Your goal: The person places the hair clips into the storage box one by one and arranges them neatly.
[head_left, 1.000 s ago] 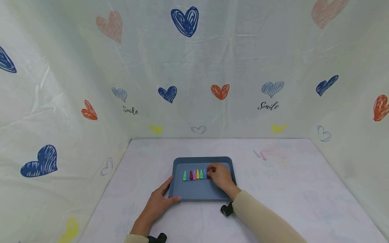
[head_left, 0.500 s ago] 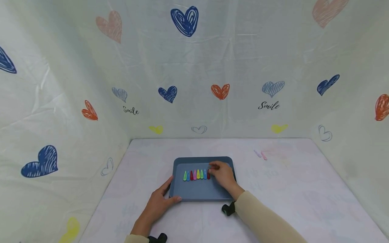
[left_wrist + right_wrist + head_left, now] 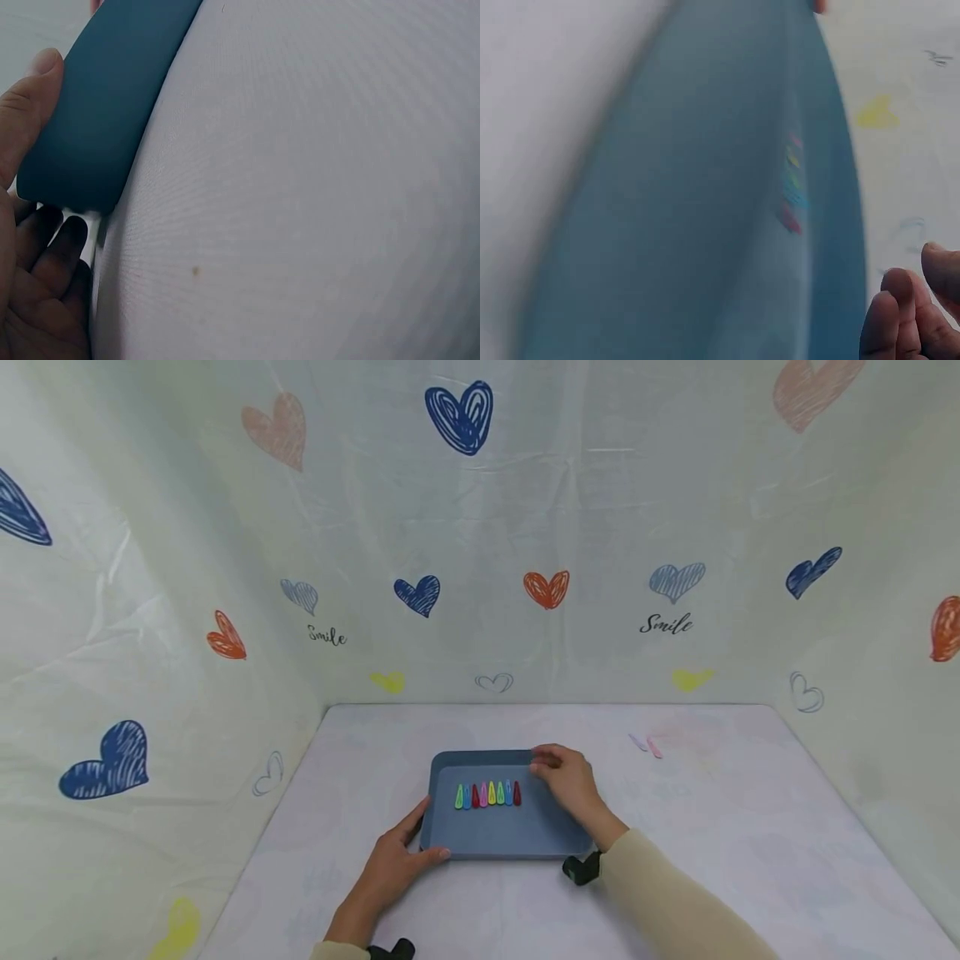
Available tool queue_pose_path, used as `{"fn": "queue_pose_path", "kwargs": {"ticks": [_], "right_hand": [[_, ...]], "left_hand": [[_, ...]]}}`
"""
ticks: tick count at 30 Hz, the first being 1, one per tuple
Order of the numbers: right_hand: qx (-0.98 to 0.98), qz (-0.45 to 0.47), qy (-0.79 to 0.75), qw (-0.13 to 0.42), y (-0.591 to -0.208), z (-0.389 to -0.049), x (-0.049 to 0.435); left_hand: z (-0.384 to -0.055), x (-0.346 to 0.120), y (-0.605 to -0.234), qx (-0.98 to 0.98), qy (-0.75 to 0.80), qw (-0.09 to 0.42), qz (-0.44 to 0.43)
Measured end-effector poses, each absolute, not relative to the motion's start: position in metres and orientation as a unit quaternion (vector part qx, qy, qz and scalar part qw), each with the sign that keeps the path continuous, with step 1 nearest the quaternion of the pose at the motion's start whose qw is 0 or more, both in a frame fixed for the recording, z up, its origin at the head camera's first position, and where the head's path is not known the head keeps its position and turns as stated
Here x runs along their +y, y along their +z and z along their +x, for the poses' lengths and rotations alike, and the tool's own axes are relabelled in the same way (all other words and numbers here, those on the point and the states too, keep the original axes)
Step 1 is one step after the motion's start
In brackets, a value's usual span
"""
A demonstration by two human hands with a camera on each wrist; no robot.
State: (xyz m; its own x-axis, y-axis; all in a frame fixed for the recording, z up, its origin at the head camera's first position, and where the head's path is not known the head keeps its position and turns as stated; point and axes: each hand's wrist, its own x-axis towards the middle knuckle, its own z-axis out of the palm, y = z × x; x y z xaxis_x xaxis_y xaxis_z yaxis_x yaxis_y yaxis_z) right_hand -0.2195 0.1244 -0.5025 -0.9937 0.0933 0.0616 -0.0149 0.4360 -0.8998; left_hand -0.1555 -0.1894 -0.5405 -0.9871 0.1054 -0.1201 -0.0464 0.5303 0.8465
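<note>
A row of several small snap hair clips (image 3: pixel 492 794), in green, blue, red, pink and yellow, lies on a blue-grey tray (image 3: pixel 510 839). The red clip (image 3: pixel 517 793) forms the row's right end. My left hand (image 3: pixel 392 870) holds the tray's near left corner, its thumb on the front wall (image 3: pixel 105 112) and its other fingers at the left side. Over the tray's far right part hovers my right hand (image 3: pixel 572 783), fingers loosely bent with nothing between them. In the right wrist view its fingertips are apart from the clips (image 3: pixel 792 180), which look blurred.
Two thin marks, lilac and pink (image 3: pixel 654 747), show on the pale tabletop (image 3: pixel 712 827) at the back right; I cannot tell if they are printed. A curtain (image 3: pixel 480 510) with printed hearts surrounds the table. Black wrist cameras (image 3: pixel 581 868) sit on both wrists.
My right hand has let go of the red clip at the row's end and moved right and away toward the tray's far right corner. The left hand stays on the tray.
</note>
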Motion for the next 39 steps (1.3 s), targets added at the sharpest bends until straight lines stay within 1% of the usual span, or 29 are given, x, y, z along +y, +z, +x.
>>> {"fn": "queue_pose_path", "kwargs": {"ticks": [4, 8, 15, 20, 27, 30, 34, 39], "right_hand": [[-0.839, -0.022, 0.54, 0.065, -0.478, -0.223, 0.158], [-0.845, -0.023, 0.531, 0.063, -0.466, -0.229, 0.2], [-0.864, -0.015, 0.501, 0.047, -0.476, -0.237, 0.274], [-0.866, -0.027, 0.499, 0.034, -0.489, -0.241, 0.315], [-0.881, -0.032, 0.471, 0.03, -0.504, -0.251, 0.343], [-0.886, -0.036, 0.463, 0.013, -0.513, -0.255, 0.35], [-0.89, -0.047, 0.453, -0.011, -0.522, -0.258, 0.354], [-0.909, -0.044, 0.415, -0.015, -0.527, -0.259, 0.348]], "left_hand": [[-0.155, -0.189, -0.54, 0.87, 0.486, 0.078, 0.02], [-0.155, -0.189, -0.54, 0.872, 0.484, 0.078, 0.02], [-0.155, -0.188, -0.541, 0.873, 0.48, 0.079, 0.018], [-0.155, -0.188, -0.541, 0.871, 0.484, 0.08, 0.021], [-0.155, -0.189, -0.541, 0.874, 0.479, 0.075, 0.017], [-0.156, -0.188, -0.541, 0.875, 0.478, 0.075, 0.017], [-0.156, -0.188, -0.541, 0.875, 0.478, 0.076, 0.017], [-0.155, -0.189, -0.54, 0.875, 0.478, 0.079, 0.014]]}}
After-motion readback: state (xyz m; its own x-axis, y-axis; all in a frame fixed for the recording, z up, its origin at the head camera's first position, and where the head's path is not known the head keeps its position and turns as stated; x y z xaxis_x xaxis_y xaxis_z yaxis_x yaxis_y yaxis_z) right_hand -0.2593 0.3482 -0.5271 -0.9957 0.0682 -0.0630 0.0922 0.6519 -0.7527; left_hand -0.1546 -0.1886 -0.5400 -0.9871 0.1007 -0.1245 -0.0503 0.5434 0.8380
